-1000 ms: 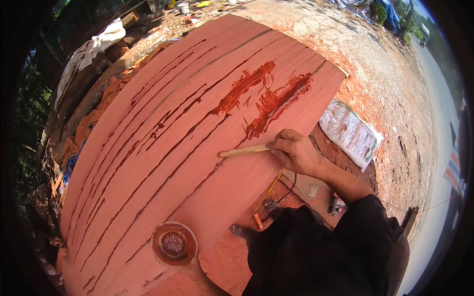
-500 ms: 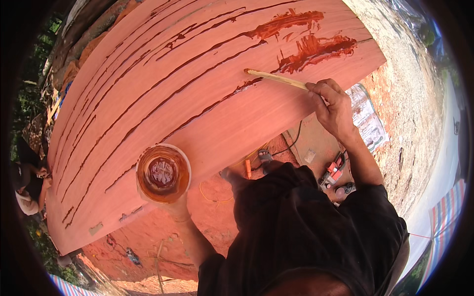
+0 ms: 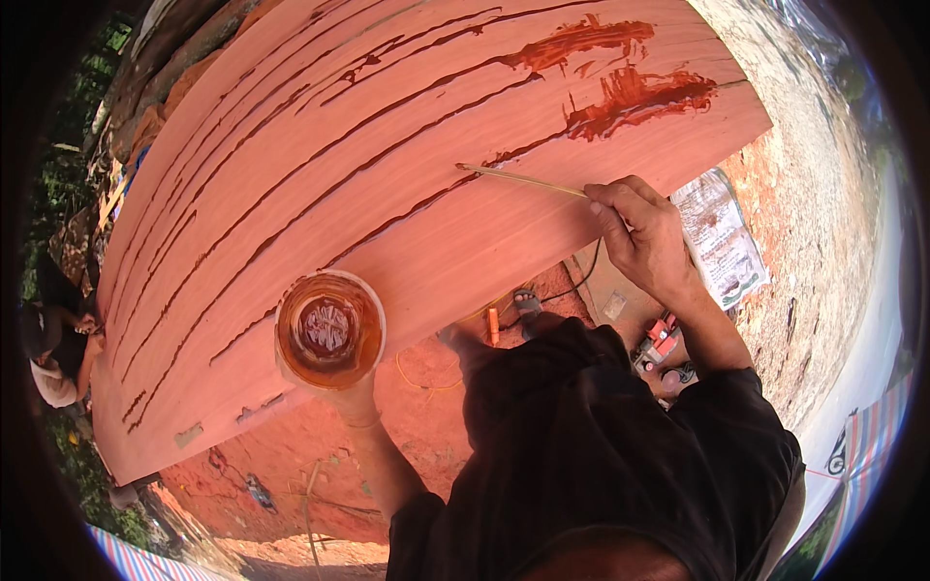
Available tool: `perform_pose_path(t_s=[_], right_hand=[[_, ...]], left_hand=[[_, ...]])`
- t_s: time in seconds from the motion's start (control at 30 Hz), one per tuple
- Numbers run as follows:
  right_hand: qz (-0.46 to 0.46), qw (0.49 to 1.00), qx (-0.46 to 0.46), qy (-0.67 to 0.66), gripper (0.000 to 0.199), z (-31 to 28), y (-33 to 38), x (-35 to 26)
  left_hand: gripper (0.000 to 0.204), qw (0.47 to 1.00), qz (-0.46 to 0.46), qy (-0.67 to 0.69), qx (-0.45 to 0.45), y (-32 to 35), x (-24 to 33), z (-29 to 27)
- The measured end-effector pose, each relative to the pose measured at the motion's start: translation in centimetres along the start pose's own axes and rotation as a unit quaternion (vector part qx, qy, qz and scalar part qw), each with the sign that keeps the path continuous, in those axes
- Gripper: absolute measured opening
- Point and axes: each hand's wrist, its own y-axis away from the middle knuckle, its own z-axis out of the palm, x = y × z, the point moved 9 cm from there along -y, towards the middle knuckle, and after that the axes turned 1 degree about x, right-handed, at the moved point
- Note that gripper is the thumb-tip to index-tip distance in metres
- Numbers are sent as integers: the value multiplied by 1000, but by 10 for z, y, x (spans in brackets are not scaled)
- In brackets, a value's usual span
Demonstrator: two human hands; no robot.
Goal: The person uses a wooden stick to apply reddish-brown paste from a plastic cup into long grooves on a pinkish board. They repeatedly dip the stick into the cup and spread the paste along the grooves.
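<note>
Since before, right hand (image 3: 644, 237) slid its pinched stick (image 3: 518, 180) toward 9 o'clock along the slab's (image 3: 320, 174) crack; left hand (image 3: 351, 402) grips cup (image 3: 329, 329), which might spill if tilted.

Flat white printed sack (image 3: 722, 237) on the sandy ground, right of the slab's edge

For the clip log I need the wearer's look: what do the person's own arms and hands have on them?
Both hands are bare, with no gloves: left hand, right hand. The forearms are uncovered too. A black short-sleeved shirt covers the upper arms and body. A thin band seems to circle the left wrist; no watch or rings show.
</note>
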Motion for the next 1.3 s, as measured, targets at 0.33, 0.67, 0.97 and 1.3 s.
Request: perform_pose_path(t_s=[0.33,0.67,0.97,1.3], right_hand=[[37,998,-20,-41,18,7,2,3],[39,999,30,-14,17,-6,12,19],[25,1000,6,16,17,-1,12,4],[16,998,32,-44,17,-4,9,1]], left_hand=[[107,1000,-2,-3,3,3,1,-5],[106,1000,0,3,3,3,3,-4],[105,1000,3,12,-3,4,2,-5],[104,999,1,34,-16,2,4,-5]])
